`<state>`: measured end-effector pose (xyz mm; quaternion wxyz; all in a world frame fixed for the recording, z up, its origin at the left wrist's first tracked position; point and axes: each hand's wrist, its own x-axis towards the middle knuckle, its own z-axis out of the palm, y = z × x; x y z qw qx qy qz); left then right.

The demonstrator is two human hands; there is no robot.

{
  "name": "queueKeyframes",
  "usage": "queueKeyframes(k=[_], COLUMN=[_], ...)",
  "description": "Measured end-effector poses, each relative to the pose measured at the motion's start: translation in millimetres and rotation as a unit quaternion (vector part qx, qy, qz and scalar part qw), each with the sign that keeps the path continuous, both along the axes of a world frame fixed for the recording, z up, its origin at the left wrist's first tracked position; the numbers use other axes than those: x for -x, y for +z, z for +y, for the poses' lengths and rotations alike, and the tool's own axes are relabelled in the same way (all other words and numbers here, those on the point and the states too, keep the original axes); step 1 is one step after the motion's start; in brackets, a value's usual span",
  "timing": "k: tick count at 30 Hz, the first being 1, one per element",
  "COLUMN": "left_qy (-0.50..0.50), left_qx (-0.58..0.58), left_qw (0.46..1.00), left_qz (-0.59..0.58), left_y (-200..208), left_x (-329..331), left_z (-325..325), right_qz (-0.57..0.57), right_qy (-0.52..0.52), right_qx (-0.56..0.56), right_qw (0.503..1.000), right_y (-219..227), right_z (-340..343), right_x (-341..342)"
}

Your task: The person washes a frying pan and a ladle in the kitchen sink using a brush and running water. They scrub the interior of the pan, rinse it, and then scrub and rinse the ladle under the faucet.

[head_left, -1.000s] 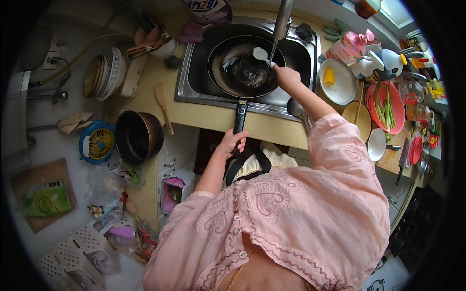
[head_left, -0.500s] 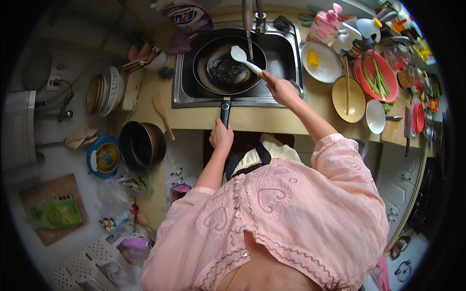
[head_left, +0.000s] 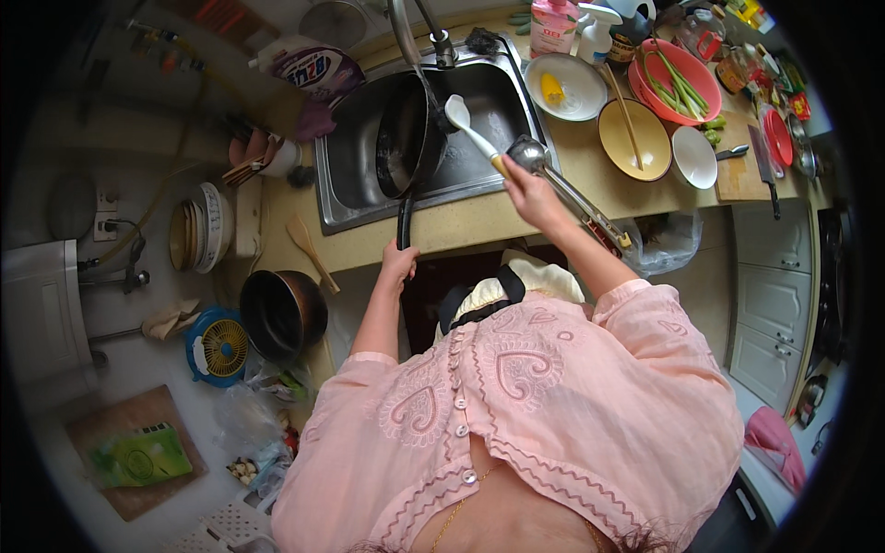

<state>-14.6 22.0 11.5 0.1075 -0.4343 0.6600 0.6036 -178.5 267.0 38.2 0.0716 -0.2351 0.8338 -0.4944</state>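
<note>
Gripping left hand point(head_left: 401, 262): closed around the handle point(head_left: 405, 226) of the dark frying pan point(head_left: 406, 138).
Right hand point(head_left: 533, 195): grasping a white-headed brush point(head_left: 477, 138).
Pan's place: steeply tilted over the sink point(head_left: 502, 106), beneath the tap point(head_left: 403, 32).
Spill risk: a twist in that single-handed hold could send water point(head_left: 426, 83) onto the tabletop point(head_left: 461, 223).
Pan's direction: handle nearest the wearer, long axis running forward.
Brush's direction: head pointing forward-left, toward the pan.
</note>
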Motion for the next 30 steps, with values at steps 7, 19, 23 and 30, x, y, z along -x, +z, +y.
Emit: queueKeyframes(k=[7, 19, 23, 30], left_qy=[-0.052, -0.073, -0.052, -0.067], left_qx=[0.054, 0.066, 0.082, 0.096], left_qw=[0.997, 0.995, 0.994, 0.992], left_qz=[-0.008, -0.025, -0.049, -0.049], left_y=[-4, 2, 2, 11], left_x=[0, 5, 6, 10], left_z=[0, -1, 2, 9], right_qz=[0.044, 0.019, -0.013, 0.02], right_qy=[-0.053, 0.001, 0.058, 0.013], right_qx=[0.037, -0.019, -0.06, -0.054], right_qw=[0.997, 1.0, 0.996, 0.998], right_y=[-3, 9, 14, -3], right_z=[-30, -28, -17, -23], right_x=[18, -2, -41, -26])
